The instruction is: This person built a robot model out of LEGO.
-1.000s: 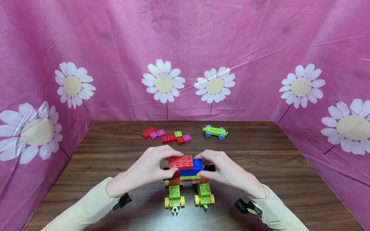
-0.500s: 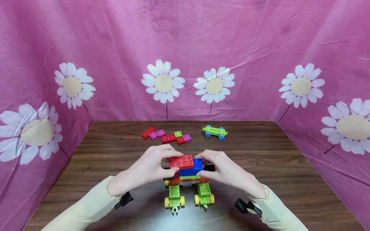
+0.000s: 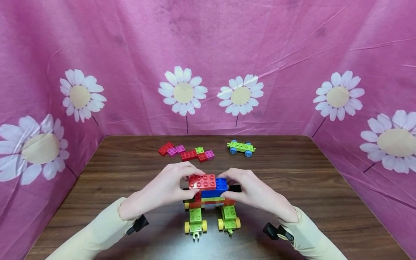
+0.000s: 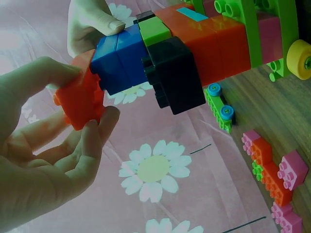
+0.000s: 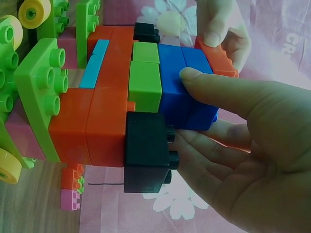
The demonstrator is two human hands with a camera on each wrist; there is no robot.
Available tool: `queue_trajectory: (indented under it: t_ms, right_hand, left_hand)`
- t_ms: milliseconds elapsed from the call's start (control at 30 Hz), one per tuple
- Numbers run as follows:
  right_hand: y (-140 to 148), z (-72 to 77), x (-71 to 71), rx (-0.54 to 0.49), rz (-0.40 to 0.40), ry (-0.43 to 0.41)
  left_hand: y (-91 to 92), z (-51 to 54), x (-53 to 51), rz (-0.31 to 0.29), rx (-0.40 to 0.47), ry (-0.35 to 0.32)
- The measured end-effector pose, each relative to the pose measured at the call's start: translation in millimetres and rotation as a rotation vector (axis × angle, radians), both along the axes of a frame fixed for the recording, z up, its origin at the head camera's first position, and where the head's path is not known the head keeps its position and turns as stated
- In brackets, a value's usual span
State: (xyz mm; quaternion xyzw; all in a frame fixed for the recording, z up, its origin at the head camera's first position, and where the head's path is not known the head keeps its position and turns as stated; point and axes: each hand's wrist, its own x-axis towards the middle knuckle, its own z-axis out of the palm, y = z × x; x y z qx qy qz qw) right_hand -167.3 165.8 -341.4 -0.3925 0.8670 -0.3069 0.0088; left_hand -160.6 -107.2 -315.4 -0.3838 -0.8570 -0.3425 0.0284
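Observation:
A red 2x4 brick [image 3: 202,182] lies over the left part of the blue bricks [image 3: 211,194], pinched between thumb and fingers of my left hand [image 3: 164,185]. In the left wrist view this red brick [image 4: 82,92] looks slightly tilted against the blue studs; I cannot tell if it is fully seated. My right hand [image 3: 253,189] grips the blue bricks at their right end, thumb on the near face. Below are lime bricks [image 5: 145,80], black bricks [image 5: 146,153] jutting from both sides, and a red layer [image 5: 109,121]. Lime wheel bases [image 3: 195,215] with yellow wheels carry the build.
Toward the back of the wooden table [image 3: 130,166] lie flat groups of red, pink and lime bricks [image 3: 189,155]. A lime car base [image 3: 241,147] with blue wheels stands to their right. A pink flowered cloth [image 3: 208,43] hangs behind and beside the table.
Both hands keep their hold on the bricks. The red brick has barely shifted, and the head view has moved very slightly.

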Motion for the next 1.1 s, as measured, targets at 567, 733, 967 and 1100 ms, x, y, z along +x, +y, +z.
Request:
queue_trajectory:
  t_ms: [567,733,967,1100]
  right_hand:
    - [-0.2,-0.1,0.0,-0.004,0.004,0.013]
    - [1.0,-0.9,-0.3,-0.009,0.003,0.018]
    - [1.4,0.3,1.2,-0.004,-0.006,0.021]
    - [1.9,0.4,1.2,-0.006,-0.007,0.018]
  left_hand:
    - [4.1,3.3,2.1,0.013,-0.041,0.068]
    - [5.5,5.8,-0.3,-0.001,-0.065,0.040]
    - [5.1,5.1,0.4,0.007,-0.099,0.071]
    - [5.1,5.8,1.9,0.006,-0.116,0.081]
